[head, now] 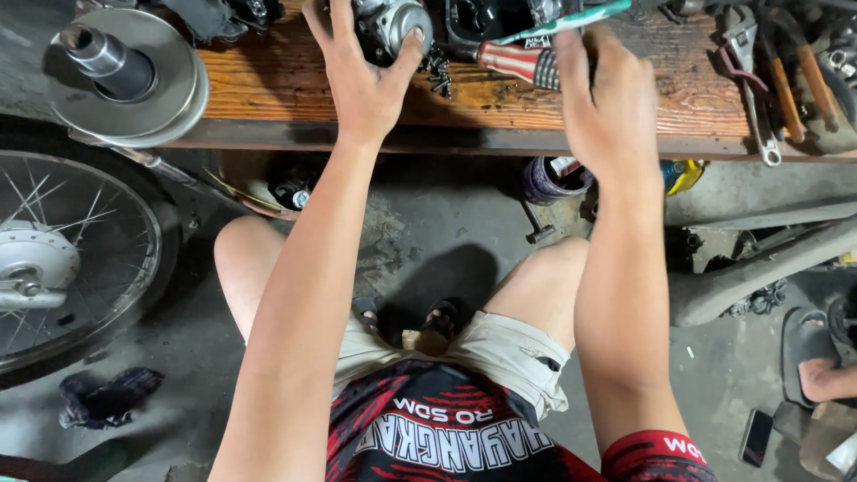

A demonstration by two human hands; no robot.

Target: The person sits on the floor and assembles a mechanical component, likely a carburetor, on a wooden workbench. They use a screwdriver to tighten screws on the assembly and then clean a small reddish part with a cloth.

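My left hand grips a grey metal engine part standing on the wooden bench, thumb against its rounded side. My right hand lies over a screwdriver with a red-and-white striped handle, fingers curled on its black grip end. A teal-handled tool lies just beyond that hand. Several small dark screws sit between the two hands.
A round metal pulley disc stands at the bench's left end. Wrenches and pliers lie at the right. Below are a spoked wheel, a small can, a dark rag, a phone and another person's sandalled foot.
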